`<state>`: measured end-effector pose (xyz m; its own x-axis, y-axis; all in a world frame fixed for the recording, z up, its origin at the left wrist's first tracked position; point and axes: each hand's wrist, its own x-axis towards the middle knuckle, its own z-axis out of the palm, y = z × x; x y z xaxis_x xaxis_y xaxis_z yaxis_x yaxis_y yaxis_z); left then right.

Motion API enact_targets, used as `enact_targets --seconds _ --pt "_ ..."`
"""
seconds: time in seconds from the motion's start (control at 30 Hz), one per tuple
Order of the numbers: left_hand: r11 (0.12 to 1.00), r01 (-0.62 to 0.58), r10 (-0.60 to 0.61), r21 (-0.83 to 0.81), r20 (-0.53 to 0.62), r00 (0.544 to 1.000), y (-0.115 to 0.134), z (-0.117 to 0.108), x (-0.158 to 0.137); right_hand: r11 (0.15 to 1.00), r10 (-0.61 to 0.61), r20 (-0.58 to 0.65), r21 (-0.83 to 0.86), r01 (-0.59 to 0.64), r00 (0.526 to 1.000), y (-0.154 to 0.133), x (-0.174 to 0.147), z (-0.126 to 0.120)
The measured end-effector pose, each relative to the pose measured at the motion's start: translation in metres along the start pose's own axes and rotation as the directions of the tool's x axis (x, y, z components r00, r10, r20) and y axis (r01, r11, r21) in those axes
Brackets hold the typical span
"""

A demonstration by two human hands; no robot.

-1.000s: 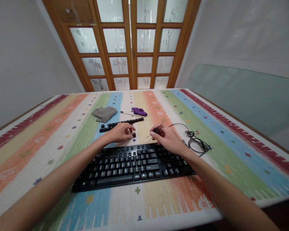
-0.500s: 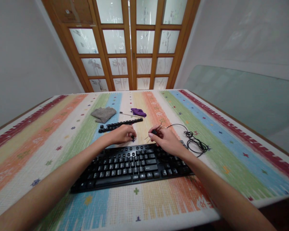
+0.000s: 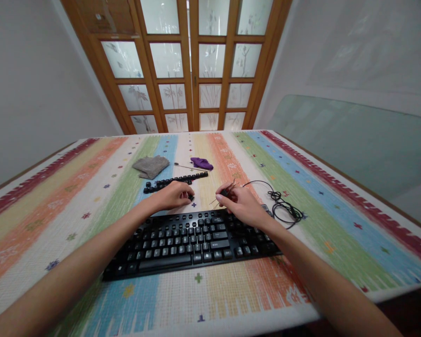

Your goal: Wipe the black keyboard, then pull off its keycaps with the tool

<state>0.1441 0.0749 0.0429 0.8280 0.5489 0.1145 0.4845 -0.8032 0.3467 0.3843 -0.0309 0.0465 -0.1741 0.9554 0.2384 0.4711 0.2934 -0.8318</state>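
Observation:
A black keyboard [image 3: 168, 248] lies at a slight slant on the table, its far rows showing bare key sockets. Just beyond its far edge, my left hand [image 3: 175, 194] is closed on a small black keycap [image 3: 191, 198], held low over the tablecloth. My right hand [image 3: 242, 201] pinches a thin wire keycap puller [image 3: 214, 203] above the keyboard's far right part; a black piece shows between thumb and finger, and I cannot tell whether it is the handle. Loose black keycaps [image 3: 175, 180] lie in rows past my left hand, which partly hides them.
Behind the keycaps lie a grey cloth [image 3: 150, 167], a purple cloth [image 3: 201, 163] and a thin rod with a dark tip [image 3: 177, 164]. A coiled black cable [image 3: 287, 210] rests right of the keyboard. A striped tablecloth [image 3: 91, 234] covers the table.
My left hand has shifted slightly left with the keycap, towards the loose rows. My right hand stays nearly where it was.

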Motion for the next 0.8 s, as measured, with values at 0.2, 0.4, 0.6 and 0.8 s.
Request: enact_targets --seconds 0.2,0.4,0.6,0.8 --pt "0.999 -0.034 0.037 0.029 -0.120 0.992 -0.010 0.002 -0.003 1.000 0.000 0.015 0.006 0.000 1.000 -0.002 0.000 0.000" --pt "0.997 -0.016 0.035 0.077 -0.253 0.967 -0.021 0.002 -0.005 1.000 0.007 0.025 0.000 -0.007 1.000 -0.003 -0.001 -0.001" --pt "0.991 -0.016 0.064 0.135 -0.359 0.931 -0.023 0.007 0.005 1.000 0.015 0.035 0.012 -0.015 0.999 -0.005 -0.002 -0.001" --pt "0.979 0.031 0.045 0.202 -0.364 0.930 -0.023 0.021 0.023 1.000 0.010 0.043 0.025 -0.011 0.999 -0.006 -0.004 -0.001"
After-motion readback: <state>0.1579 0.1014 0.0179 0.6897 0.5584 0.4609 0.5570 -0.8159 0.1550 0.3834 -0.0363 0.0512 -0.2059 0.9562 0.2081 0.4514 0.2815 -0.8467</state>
